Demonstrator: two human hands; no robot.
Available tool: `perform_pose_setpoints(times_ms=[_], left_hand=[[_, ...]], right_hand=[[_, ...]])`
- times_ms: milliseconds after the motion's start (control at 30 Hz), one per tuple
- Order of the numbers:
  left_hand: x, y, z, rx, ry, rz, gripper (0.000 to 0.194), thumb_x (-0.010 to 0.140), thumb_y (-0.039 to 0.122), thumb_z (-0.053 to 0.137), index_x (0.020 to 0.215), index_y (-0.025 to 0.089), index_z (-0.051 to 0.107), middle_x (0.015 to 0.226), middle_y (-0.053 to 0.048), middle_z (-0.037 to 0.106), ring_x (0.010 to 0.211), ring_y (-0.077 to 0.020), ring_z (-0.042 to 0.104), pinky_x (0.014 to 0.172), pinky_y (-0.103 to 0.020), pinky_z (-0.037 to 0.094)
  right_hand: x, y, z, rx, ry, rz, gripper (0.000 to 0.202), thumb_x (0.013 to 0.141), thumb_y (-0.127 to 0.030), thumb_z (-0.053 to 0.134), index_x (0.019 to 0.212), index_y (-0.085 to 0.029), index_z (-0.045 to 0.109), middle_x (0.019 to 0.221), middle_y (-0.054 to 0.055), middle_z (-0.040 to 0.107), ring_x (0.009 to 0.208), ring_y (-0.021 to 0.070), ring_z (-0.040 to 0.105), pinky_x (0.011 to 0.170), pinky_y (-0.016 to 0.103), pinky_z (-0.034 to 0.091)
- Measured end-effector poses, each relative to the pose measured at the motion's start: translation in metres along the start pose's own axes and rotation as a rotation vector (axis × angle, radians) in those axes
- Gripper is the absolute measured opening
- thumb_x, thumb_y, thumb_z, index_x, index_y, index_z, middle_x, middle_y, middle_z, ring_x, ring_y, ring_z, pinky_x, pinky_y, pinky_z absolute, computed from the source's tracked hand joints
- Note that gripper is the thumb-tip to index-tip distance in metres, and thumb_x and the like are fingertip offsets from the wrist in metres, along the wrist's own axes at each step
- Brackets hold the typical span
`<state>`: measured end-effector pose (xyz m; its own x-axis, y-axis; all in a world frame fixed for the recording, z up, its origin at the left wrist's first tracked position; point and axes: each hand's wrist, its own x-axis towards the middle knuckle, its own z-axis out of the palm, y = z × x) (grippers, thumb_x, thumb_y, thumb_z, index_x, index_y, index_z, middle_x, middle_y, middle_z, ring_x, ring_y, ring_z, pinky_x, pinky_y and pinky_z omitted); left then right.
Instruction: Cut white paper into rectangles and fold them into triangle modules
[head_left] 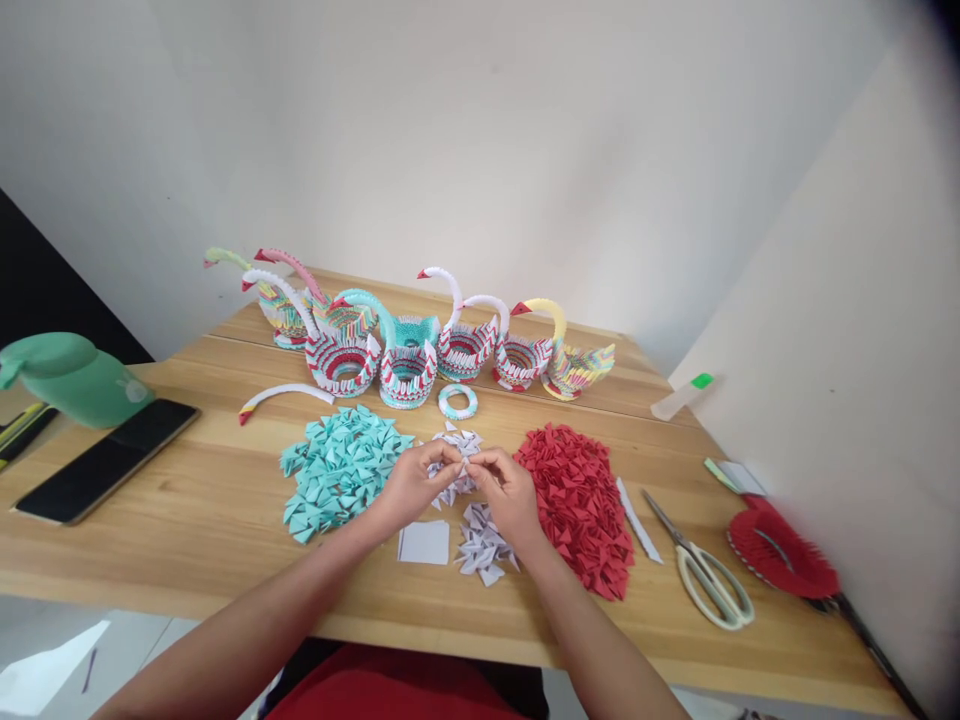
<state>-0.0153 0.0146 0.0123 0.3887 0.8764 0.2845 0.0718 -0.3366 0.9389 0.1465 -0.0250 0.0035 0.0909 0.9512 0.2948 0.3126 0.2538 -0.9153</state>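
My left hand (pixel 415 483) and my right hand (pixel 508 492) meet over the middle of the table, both pinching one small white folded paper piece (pixel 463 466) between their fingertips. Beneath and behind them lies a pile of white folded paper triangles (pixel 456 446). A second white pile (pixel 484 548) sits nearer me, beside my right wrist. Turquoise paper triangles (pixel 341 470) are heaped left of my left hand. To the right of my right hand is a heap of red paper triangles (pixel 581 505). A small stack of white paper (pixel 423 542) lies by my left wrist.
Several folded-paper swans (pixel 409 375) stand at the back, with a paper ring (pixel 457 402) and a loose curved neck (pixel 289 394) before them. Scissors (pixel 705 575) and a red round paper object (pixel 780 555) lie right. A phone (pixel 109 460) and green container (pixel 75 378) are left.
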Motion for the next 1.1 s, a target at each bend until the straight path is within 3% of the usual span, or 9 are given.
perform_pose_setpoints(times_ms=[167,433,800,933,1100], left_hand=[[0.0012,-0.0003,-0.0012,0.018,-0.049,-0.008,0.007,0.082,0.017,0.058,0.083,0.017,0.065,0.079,-0.002,0.071,0.077,-0.0173,0.066,0.072,-0.025,0.048],[-0.0035,0.0053,-0.0019,0.224,-0.02,0.099,0.017,0.084,0.013,0.055,0.099,0.02,0.06,0.09,-0.003,0.072,0.088,-0.0193,0.067,0.079,-0.028,0.047],[-0.0038,0.0022,0.0017,-0.103,-0.027,-0.046,0.029,0.085,0.023,0.058,0.113,0.018,0.059,0.084,-0.003,0.07,0.082,-0.0179,0.066,0.078,-0.028,0.048],[-0.0028,0.0023,0.0007,-0.098,-0.011,-0.132,0.024,0.081,0.031,0.064,0.1,0.016,0.066,0.083,-0.004,0.071,0.078,-0.019,0.066,0.072,-0.027,0.048],[-0.004,0.0057,0.0015,0.024,-0.034,-0.083,0.013,0.082,0.028,0.061,0.079,0.016,0.068,0.072,-0.001,0.069,0.069,-0.0166,0.062,0.067,-0.025,0.046]], right_hand=[[0.002,-0.0013,-0.0018,-0.072,0.013,-0.029,0.01,0.085,-0.03,0.063,0.084,-0.022,0.069,0.079,0.002,0.069,0.072,0.0186,0.063,0.07,0.029,0.047],[0.0056,-0.0042,-0.0064,-0.177,-0.071,-0.255,0.009,0.088,-0.022,0.059,0.088,-0.021,0.068,0.082,0.003,0.068,0.077,0.0177,0.063,0.072,0.028,0.046],[0.0043,-0.0019,-0.0063,-0.071,-0.019,-0.14,0.01,0.088,-0.025,0.059,0.082,-0.02,0.065,0.077,0.0,0.065,0.071,0.0152,0.059,0.067,0.025,0.044],[0.0049,-0.0034,-0.0069,-0.066,0.009,-0.121,0.01,0.088,-0.026,0.059,0.083,-0.02,0.064,0.076,0.0,0.064,0.07,0.0148,0.058,0.066,0.025,0.044],[0.0038,-0.0056,-0.0049,-0.052,-0.017,-0.097,0.011,0.088,-0.026,0.058,0.081,-0.02,0.064,0.076,0.0,0.065,0.07,0.0151,0.059,0.067,0.025,0.045]])
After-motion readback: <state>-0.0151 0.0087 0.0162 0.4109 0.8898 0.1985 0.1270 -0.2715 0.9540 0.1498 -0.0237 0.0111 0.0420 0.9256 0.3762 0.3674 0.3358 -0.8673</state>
